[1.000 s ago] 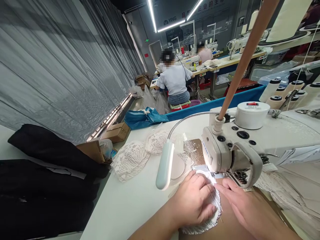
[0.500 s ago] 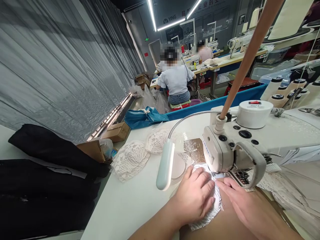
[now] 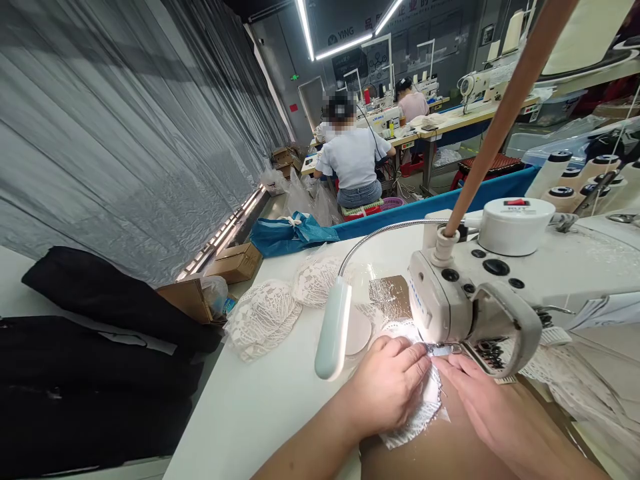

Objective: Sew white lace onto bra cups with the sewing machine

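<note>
A white lace cup piece lies under the sewing machine head, its far end beside the needle area. My left hand rests on top of it, fingers bent and close together, gripping the lace and hiding its middle. My right hand is at the near right of the presser foot, thumb and index finger together at the lace edge. The fingertips of both hands almost meet there. A small loose scrap sticks out from the lace's right edge. The needle itself is hidden.
Lace cups lie on the white table at left. A lamp on a bent neck hangs near my left hand. More lace is at right, thread cones behind. A co-worker sits ahead.
The lace piece has slid slightly away from me and turned a little under the machine. My left fingers have drawn in and bent more. My right hand stays nearly in place.
</note>
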Demonstrator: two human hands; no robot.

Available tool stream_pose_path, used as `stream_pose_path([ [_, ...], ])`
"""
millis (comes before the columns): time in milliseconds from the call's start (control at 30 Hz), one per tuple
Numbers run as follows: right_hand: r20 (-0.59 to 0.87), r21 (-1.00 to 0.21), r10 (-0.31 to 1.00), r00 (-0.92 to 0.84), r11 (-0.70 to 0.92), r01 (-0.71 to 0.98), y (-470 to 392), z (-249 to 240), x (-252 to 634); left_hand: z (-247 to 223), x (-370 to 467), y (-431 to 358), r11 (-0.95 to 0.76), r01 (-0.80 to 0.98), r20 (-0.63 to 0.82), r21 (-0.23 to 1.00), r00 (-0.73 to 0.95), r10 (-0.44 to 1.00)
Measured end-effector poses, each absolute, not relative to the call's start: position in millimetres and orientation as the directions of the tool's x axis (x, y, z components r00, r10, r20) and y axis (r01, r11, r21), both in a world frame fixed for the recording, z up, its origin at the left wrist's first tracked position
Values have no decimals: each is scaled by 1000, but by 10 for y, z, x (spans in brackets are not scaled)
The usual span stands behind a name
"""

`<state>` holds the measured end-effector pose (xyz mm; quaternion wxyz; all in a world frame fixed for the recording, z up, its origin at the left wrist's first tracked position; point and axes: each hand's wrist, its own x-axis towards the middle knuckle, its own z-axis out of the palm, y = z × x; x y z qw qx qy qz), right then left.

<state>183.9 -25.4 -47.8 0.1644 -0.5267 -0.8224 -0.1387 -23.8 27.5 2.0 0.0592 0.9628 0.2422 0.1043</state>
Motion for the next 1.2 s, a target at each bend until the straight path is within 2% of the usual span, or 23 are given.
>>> stream_pose_path([
  [133, 416, 52, 822, -388, 404, 913, -259, -548, 1854, 10, -244, 284, -880, 455, 162, 137, 866, 473],
  [300, 354, -65, 865, -356, 403, 913, -278, -655, 1884, -9, -244, 305, -879, 450, 172, 156, 864, 473],
  [467, 357, -171, 884, -303, 381, 909, -304, -682, 1909, 0, -222, 305, -863, 474, 183, 174, 845, 502],
  [600, 376, -165, 885, -274, 355, 920, -309, -714, 1916, -3, -208, 301, -842, 518, 198, 151, 818, 540],
  [833, 356, -67, 883, -306, 351, 934, -286, -713, 1883, -24, -195, 302, -799, 584, 209, 145, 771, 601],
  [1000, 347, -131, 888, -301, 363, 923, -275, -621, 1900, -3, -215, 296, -786, 602, 188, 140, 763, 618],
  [1200, 330, -215, 898, -290, 370, 904, -276, -573, 1925, 64, -273, 261, -842, 516, 170, 154, 826, 537],
])
